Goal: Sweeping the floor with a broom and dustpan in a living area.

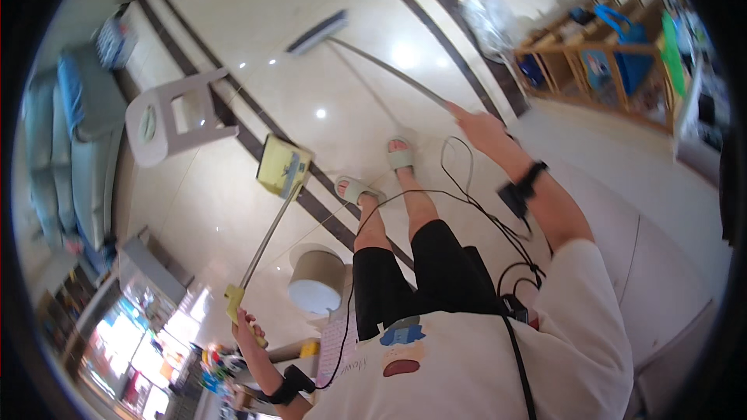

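Note:
My left hand [251, 326] grips the yellow handle of a long-handled dustpan [285, 166], whose yellow pan rests on the tiled floor across a dark stripe. In my right hand [480, 128] is the end of a long broom stick. The broom head [317, 32], dark with pale bristles, is at the floor farther ahead, slightly blurred, apart from the dustpan. My slippered feet [400, 153] stand between the two tools.
A pale plastic stool [169, 119] lies left near a grey-blue sofa [96, 99]. A round bin [317, 280] stands close to my legs. Black cables [490, 216] hang at my right. A wooden rack [595, 76] and a plastic bag [489, 23] are at the far right.

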